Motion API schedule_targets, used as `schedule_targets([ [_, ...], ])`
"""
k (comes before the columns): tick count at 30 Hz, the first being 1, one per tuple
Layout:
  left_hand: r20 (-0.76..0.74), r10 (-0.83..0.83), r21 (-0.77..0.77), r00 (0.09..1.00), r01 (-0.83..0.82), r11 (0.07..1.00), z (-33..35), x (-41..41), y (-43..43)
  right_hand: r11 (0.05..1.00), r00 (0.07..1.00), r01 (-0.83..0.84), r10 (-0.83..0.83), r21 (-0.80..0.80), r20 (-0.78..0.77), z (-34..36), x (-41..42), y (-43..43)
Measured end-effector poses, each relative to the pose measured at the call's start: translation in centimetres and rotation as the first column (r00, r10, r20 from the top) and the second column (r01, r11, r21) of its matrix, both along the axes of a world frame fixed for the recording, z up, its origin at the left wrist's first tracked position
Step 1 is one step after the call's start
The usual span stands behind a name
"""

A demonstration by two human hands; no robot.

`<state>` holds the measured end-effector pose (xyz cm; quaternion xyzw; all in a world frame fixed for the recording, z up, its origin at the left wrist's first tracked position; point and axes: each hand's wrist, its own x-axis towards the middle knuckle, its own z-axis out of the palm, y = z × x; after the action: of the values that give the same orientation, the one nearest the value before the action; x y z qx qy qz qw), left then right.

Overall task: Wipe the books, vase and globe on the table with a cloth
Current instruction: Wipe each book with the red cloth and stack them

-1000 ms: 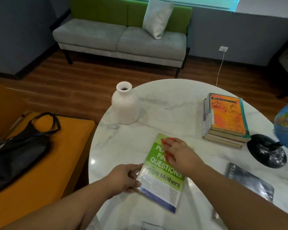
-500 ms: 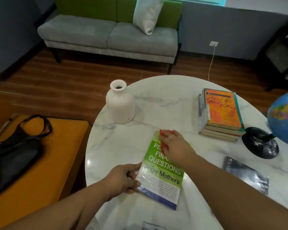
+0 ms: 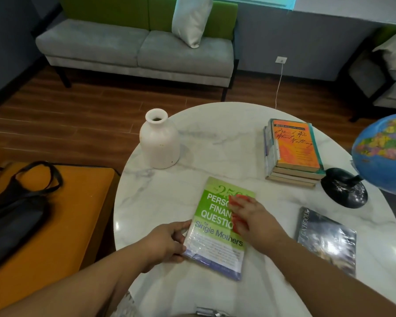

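Note:
A green and white book (image 3: 212, 227) lies flat near the front of the round marble table (image 3: 215, 145). My left hand (image 3: 167, 242) grips its left edge. My right hand (image 3: 253, 219) presses a red cloth (image 3: 237, 201) onto the cover's right side; most of the cloth is hidden under the palm. A white vase (image 3: 159, 139) stands upright at the table's left rear. A stack of books with an orange cover on top (image 3: 293, 151) sits at the right rear. A blue globe (image 3: 384, 154) on a black base (image 3: 344, 187) stands at the right edge. A dark book (image 3: 327, 240) lies front right.
An orange bench (image 3: 55, 225) with a black bag (image 3: 14, 209) stands left of the table. A grey and green sofa (image 3: 137, 44) with a pillow is behind, across wooden floor. A white cable (image 3: 279, 85) runs from a wall socket down behind the table. A chair (image 3: 384, 72) is at right.
My right hand and the cloth have slid from the book's top edge down toward me and to the right, uncovering the cover's top. My left hand still grips the same edge.

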<state>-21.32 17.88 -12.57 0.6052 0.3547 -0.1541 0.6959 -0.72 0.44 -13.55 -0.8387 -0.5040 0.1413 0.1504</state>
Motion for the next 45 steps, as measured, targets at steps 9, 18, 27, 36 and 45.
schedule_targets([
  [9, -0.009, 0.028, 0.19, 1.0, -0.026, 0.981, 0.6, 0.2, -1.4, 0.823, 0.822, -0.565, 0.568, 0.061, -0.048, 1.0, -5.3, -3.6],
  [18, -0.016, -0.018, 0.631, 1.0, 0.024, 0.776, 1.9, 1.5, -4.0, 0.988, 0.989, 0.131, -0.125, 0.08, -0.075, -0.4, 0.1, -0.5],
  [27, 0.108, -0.006, 0.8, 0.994, -0.084, 0.594, 3.4, 2.3, -5.3, 0.914, 0.971, -0.221, 0.238, 0.34, -0.009, 4.1, -6.3, 1.3],
  [36, 0.061, -0.065, 0.85, 0.996, -0.018, 0.527, 3.6, 2.8, -5.9, 0.994, 0.994, -0.105, 0.104, 0.031, 0.026, 6.0, -2.5, 1.6],
  [45, 0.058, -0.125, 0.866, 0.99, 0.012, 0.5, 3.0, 2.5, -5.3, 0.996, 0.996, 0.073, -0.07, -0.054, 0.061, 5.2, 1.5, 1.6],
])
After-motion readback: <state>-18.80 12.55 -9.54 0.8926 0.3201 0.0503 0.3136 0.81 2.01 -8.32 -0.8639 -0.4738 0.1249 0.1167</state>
